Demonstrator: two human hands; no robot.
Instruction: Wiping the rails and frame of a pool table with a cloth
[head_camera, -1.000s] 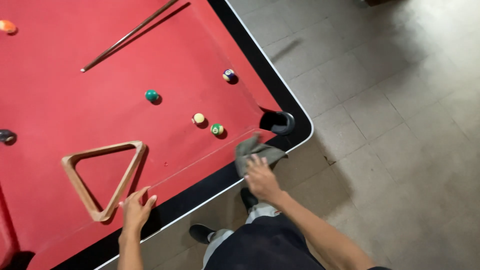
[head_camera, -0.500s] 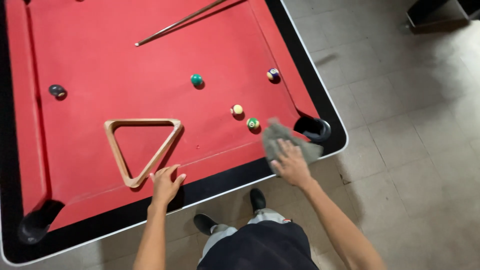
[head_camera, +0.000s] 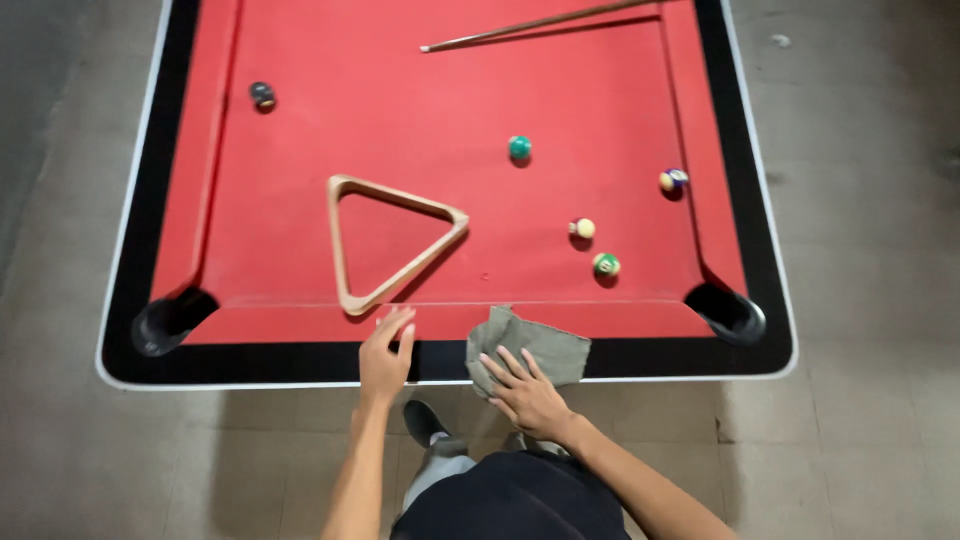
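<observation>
grey cloth (head_camera: 528, 347), lying flat on the black near rail of the red surface (head_camera: 300, 120); half a second ago it lay by the corner pocket (head_camera: 727, 312), now it sits near the rail's middle. its long axis runs along the rail, one corner pointing up onto the red cushion. right hand (head_camera: 528, 396), fingers spread, pressing the cloth's near edge. left hand (head_camera: 385, 358), open, fingertips on the cushion just below the wooden triangle rack (head_camera: 350, 240), whose nearest corner points toward it. beyond: green ball (head_camera: 519, 147), striped balls (head_camera: 606, 265), cue (head_camera: 540, 22).
</observation>
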